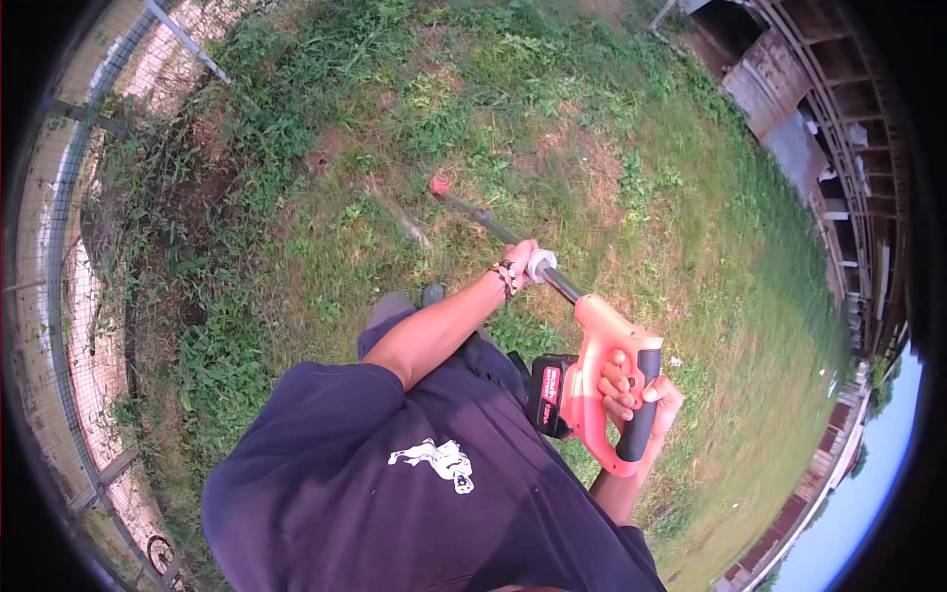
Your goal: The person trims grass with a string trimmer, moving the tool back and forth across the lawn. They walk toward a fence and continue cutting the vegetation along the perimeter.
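Observation:
A cordless grass trimmer (598, 331) with an orange housing slants across my front. My right hand (663, 403) is wrapped around its black rear grip, fingers curled through the handle opening. My left hand (518, 257) is closed on the shaft farther forward, right beside a pale round collar (541, 263). A black battery pack (548, 395) sits in the housing on the side facing my body. At the far end, the small orange-red head (439, 185) is low over the grass. Its cutting part is too blurred to make out.
Grass and weeds (473, 89) cover the ground ahead, thicker toward the left. A wire mesh fence (65, 217) runs along the left edge. Rusty metal sheets (774, 84) and a shed-like structure stand at the right. My shoe (432, 294) shows below my left forearm.

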The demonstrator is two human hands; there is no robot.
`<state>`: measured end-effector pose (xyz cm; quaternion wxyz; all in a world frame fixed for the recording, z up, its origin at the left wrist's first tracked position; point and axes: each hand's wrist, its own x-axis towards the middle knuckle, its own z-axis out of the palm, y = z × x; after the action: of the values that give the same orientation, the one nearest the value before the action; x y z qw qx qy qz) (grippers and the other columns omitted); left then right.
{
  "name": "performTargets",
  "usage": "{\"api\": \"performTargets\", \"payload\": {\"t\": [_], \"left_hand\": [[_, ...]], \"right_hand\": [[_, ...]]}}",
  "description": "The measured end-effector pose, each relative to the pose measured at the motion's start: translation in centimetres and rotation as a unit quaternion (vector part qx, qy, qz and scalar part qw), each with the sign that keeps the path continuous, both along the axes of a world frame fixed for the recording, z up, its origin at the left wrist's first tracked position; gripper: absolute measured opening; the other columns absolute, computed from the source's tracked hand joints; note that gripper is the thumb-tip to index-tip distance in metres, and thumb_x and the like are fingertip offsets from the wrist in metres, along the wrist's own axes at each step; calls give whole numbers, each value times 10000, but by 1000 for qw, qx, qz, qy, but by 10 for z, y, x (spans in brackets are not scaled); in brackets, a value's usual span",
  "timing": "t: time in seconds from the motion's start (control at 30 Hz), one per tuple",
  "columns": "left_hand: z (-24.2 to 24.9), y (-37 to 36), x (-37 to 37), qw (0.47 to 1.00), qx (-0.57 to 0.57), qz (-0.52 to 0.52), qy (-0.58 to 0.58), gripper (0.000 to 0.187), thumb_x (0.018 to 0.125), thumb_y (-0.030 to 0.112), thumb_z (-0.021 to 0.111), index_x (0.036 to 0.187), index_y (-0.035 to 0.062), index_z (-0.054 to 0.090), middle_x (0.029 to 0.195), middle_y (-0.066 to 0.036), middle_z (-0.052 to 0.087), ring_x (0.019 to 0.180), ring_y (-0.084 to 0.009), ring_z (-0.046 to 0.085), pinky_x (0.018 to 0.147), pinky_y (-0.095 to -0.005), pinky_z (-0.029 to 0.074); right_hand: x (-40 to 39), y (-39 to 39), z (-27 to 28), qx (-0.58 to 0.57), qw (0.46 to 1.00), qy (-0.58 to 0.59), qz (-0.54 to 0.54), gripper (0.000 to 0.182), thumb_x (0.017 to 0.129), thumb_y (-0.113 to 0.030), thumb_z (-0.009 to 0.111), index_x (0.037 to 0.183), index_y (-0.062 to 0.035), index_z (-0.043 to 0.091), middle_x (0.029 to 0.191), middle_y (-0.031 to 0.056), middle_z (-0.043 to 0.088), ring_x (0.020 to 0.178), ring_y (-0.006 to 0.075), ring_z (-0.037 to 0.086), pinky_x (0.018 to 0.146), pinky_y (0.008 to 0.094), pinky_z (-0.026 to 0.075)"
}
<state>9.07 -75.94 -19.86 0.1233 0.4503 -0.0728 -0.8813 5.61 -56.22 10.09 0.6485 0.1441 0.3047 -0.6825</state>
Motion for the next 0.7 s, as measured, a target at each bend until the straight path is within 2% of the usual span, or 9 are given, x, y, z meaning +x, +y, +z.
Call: {"api": "performTargets", "payload": {"t": [0.03,0.1,0.17,0.37,0.5,0.57,0.6,0.67,0.7], "left_hand": [[-1,1,5,999,-9,5,-35,92,749,95,524,762,5,516,692,-105,591,561,-222,623,484,-393,551],[-49,0,12,997,-41,-9,-68,128,735,91,529,775,-24,492,688,-113,586,566,-233,633,496,-423,563],[-45,-8,29,993,-37,-32,-107,71,796,86,492,779,29,532,701,-94,599,607,-242,632,553,-443,566],[-38,5,38,988,-45,-121,-85,78,805,95,475,787,38,525,698,-90,592,607,-234,623,547,-421,561],[11,36,25,994,7,-111,-24,94,822,120,473,800,59,541,708,-75,604,612,-220,622,528,-403,539],[0,51,19,990,5,-135,28,110,826,131,472,777,71,549,704,-62,610,613,-211,614,533,-398,524],[-3,57,19,988,15,-144,60,113,825,133,472,768,75,550,702,-58,610,612,-208,612,535,-396,521],[-7,65,18,978,36,-165,120,131,824,143,474,730,94,552,690,-50,603,604,-200,601,551,-382,516],[3,69,18,981,37,-163,101,127,821,141,479,730,92,552,686,-49,600,602,-199,600,545,-383,515]], "right_hand": [[-1,3,-5,5,999,-28,-18,467,609,-54,537,1043,57,406,693,110,472,556,158,451,436,251,412],[3,2,-17,-14,997,-65,-29,439,622,-62,545,1028,46,419,722,109,476,575,154,458,461,244,416],[13,1,-32,-39,994,-99,-31,437,622,-69,553,1024,44,423,737,103,477,578,147,455,458,237,410],[43,20,-31,-4,997,-31,-76,430,619,-89,543,1013,50,442,712,100,491,557,141,442,444,234,403],[71,32,-2,41,991,10,-129,479,591,-63,525,1047,60,447,702,121,492,545,154,435,414,246,398],[88,31,16,56,984,8,-169,487,585,-56,523,1050,65,445,705,133,489,544,156,434,411,248,406],[98,29,24,108,977,79,-164,492,577,-49,525,1045,77,438,712,140,478,535,158,436,407,250,419],[109,28,34,74,980,114,-143,494,576,-50,529,1042,84,433,713,138,471,531,159,437,404,252,422],[113,25,37,56,981,131,-130,495,576,-51,531,1041,88,430,713,137,467,529,159,437,402,253,423]]}}
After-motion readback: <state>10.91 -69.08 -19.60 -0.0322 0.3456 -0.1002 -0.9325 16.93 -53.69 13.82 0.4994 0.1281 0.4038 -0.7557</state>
